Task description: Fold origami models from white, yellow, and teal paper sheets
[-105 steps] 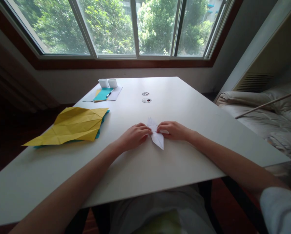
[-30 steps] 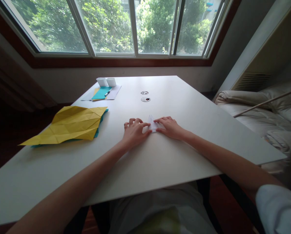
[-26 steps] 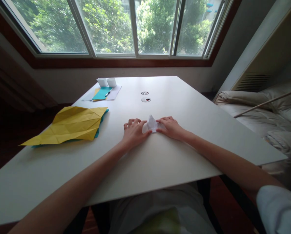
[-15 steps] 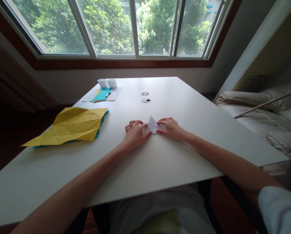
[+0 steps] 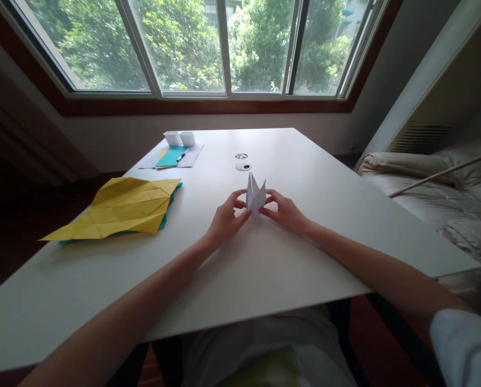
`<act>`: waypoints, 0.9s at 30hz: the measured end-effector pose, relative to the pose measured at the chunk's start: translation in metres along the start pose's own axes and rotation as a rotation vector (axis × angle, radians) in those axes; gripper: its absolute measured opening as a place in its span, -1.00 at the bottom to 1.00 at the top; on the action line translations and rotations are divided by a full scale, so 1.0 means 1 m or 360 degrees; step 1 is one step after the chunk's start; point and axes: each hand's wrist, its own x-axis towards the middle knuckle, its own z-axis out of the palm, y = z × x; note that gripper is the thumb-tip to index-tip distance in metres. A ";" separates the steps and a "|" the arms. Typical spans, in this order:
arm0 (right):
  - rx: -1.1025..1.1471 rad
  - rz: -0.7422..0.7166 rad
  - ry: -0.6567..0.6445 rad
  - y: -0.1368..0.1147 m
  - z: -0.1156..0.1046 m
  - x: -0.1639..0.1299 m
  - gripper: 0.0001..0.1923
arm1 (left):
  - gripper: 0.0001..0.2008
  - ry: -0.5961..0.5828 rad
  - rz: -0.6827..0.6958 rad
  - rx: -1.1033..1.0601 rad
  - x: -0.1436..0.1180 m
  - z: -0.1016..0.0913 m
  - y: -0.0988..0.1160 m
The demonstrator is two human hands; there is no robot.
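Your left hand (image 5: 227, 216) pinches the near-left side of a folded white paper (image 5: 256, 200), thumb at its lower edge and fingers curled along its side. Your right hand (image 5: 285, 213) grips the same paper from the opposite side, thumb low and fingertips higher up. So the paper sits between your 2 hands, upright, with 2 main points rising above your fingertips, the left one taller. Whether its base touches the white table (image 5: 264, 269) under your hands, you cannot tell from here.

To the left of your left hand, well apart from it, lies a large creased yellow sheet (image 5: 125, 209), with a teal sheet (image 5: 163, 221) showing along its edge beneath. Farther off, beyond your left hand and to its left, you have 2 white cups (image 5: 179, 138) side by side, a small teal paper (image 5: 171, 156) over yellow and pale sheets (image 5: 192, 156), and a pen (image 5: 182, 156) lying across its right edge.

Straight ahead of your hands, past the paper's tips, are 2 round discs (image 5: 243, 167), 1 behind the other. Well to the right of your right hand stands a pale sofa (image 5: 410, 164).
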 end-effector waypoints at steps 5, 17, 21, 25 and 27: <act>0.0344 -0.0003 0.0058 -0.001 -0.001 0.000 -0.46 | -0.57 0.0064 0.0017 -0.0323 0.000 0.002 0.002; 0.0595 -0.0020 -0.0050 0.007 0.004 0.003 -0.62 | -0.69 0.0062 -0.0485 -0.1398 0.003 0.003 0.004; 0.0649 -0.0084 -0.0090 0.006 0.004 0.004 -0.65 | -0.58 0.0288 -0.0653 -0.1359 0.004 0.003 0.007; 0.0658 -0.0104 -0.0086 0.005 0.004 0.004 -0.65 | -0.44 0.0191 -0.0893 -0.1514 0.004 -0.001 0.014; 0.0667 -0.0087 -0.0084 0.005 0.004 0.004 -0.64 | -0.44 0.0108 -0.0844 -0.1588 0.005 -0.002 0.015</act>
